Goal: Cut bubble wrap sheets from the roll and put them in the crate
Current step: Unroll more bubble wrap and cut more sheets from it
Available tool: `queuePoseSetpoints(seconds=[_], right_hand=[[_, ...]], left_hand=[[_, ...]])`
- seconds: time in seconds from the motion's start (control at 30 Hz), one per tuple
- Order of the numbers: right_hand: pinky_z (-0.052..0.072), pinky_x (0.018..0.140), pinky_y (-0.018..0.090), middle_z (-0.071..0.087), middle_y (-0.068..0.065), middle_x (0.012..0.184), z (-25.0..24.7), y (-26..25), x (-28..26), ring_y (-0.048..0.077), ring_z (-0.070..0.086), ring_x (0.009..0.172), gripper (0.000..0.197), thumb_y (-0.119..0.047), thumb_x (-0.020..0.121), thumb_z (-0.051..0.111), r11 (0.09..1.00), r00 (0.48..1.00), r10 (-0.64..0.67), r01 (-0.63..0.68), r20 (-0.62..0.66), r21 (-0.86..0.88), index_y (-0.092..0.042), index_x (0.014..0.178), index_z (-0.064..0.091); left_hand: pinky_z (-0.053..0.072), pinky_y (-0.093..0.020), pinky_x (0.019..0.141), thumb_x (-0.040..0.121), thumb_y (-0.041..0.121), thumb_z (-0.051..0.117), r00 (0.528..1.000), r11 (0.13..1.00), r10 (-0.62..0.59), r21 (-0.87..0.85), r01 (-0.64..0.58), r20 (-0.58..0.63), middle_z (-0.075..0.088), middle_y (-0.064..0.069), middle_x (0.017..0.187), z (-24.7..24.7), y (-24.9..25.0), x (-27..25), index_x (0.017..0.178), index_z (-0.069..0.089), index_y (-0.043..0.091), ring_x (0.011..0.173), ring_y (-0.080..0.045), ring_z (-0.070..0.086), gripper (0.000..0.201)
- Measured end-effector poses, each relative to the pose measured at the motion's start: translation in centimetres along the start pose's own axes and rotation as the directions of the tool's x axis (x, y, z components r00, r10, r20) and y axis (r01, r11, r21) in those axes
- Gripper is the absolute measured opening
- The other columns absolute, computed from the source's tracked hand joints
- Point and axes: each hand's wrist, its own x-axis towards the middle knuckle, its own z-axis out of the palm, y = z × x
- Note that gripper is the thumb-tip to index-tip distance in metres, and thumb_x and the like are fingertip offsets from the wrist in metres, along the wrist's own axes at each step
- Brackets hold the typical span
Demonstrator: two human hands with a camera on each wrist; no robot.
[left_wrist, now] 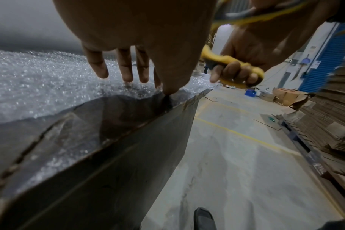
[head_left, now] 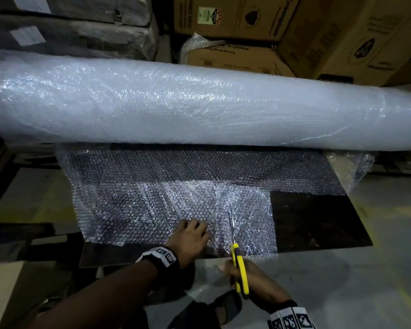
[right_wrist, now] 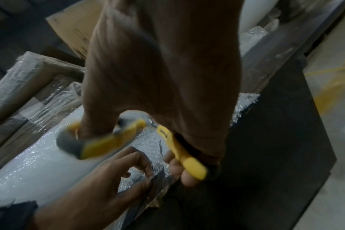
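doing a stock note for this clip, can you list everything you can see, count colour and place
bubble wrap roll: one, white-clear, lying across the far side of the board
unrolled bubble wrap sheet: one, clear, spread over the board toward the person
board: one, dark, flat under the sheet
scissors: one, yellow handles, blades open over the sheet's near edge
cardboard boxes: several, brown, stacked behind the roll
wrapped bundles: a few, dark, far left
floor: grey with yellow lines
left hand: fingers pressing the sheet flat, left of the blades
right hand: grip around the scissors handles
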Motion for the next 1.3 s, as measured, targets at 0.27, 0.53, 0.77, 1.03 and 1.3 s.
queuePoseSetpoints(seconds=[0.27, 0.53, 0.77, 1.03, 1.3], right_hand=[[0.043, 0.057, 0.026, 0.054, 0.008, 0.064, -0.2, 0.4, -0.6, 0.019, 0.049, 0.060, 0.017, -0.016, 0.079, 0.073, 0.985, 0.982, -0.169, 0.170, -0.090, 0.002, -0.002, 0.077, 0.063], [0.046, 0.046, 0.025, 0.059, 0.019, 0.067, 0.8, 0.6, -0.3, 0.021, 0.052, 0.050, 0.029, -0.024, 0.087, 0.071, 0.970, 0.956, -0.037, 0.104, -0.290, 0.218, 0.005, 0.084, 0.071], [0.049, 0.050, 0.029, 0.058, 0.021, 0.072, 0.8, 0.9, -0.4, 0.023, 0.056, 0.054, 0.056, -0.033, 0.075, 0.071, 0.956, 0.979, 0.009, 0.051, -0.204, 0.288, 0.018, 0.099, 0.066], [0.048, 0.059, 0.031, 0.061, 0.011, 0.073, 1.0, 0.5, -0.1, 0.021, 0.056, 0.061, 0.069, -0.060, 0.085, 0.050, 0.959, 0.994, 0.094, -0.077, -0.051, 0.274, 0.005, 0.100, 0.066], [0.049, 0.056, 0.030, 0.061, 0.012, 0.074, 2.3, 0.1, 1.2, 0.020, 0.056, 0.059, 0.068, -0.062, 0.078, 0.058, 0.952, 0.989, 0.124, -0.097, -0.075, 0.289, 0.003, 0.097, 0.066]], left_hand=[[0.049, -0.049, 0.080, 0.084, 0.037, 0.071, 0.994, 0.999, 0.038, 0.009, -0.039, 0.098, 0.058, -0.010, 0.115, -0.4, -0.1, 0.1, 0.106, 0.064, 0.015, 0.101, -0.029, 0.055, 0.032], [0.049, -0.038, 0.069, 0.080, 0.027, 0.044, 0.998, 0.999, 0.048, -0.012, -0.047, 0.028, 0.060, -0.002, 0.094, -1.6, -0.3, -0.3, 0.090, 0.065, 0.019, 0.086, -0.023, 0.059, 0.024], [0.050, -0.037, 0.068, 0.072, 0.035, 0.062, 0.996, 0.994, -0.038, -0.104, 0.029, -0.084, 0.059, -0.001, 0.091, -2.2, -1.4, -0.2, 0.091, 0.059, 0.018, 0.082, -0.023, 0.057, 0.026], [0.050, -0.041, 0.067, 0.082, 0.041, 0.052, 0.983, 0.990, -0.067, -0.136, 0.043, -0.172, 0.061, -0.003, 0.096, -3.8, -2.5, -0.3, 0.091, 0.060, 0.017, 0.083, -0.025, 0.057, 0.027], [0.049, -0.040, 0.071, 0.083, 0.040, 0.057, 0.988, 0.993, -0.047, -0.112, 0.031, -0.147, 0.059, -0.002, 0.098, -4.1, -2.6, -0.4, 0.093, 0.058, 0.019, 0.087, -0.024, 0.055, 0.024]])
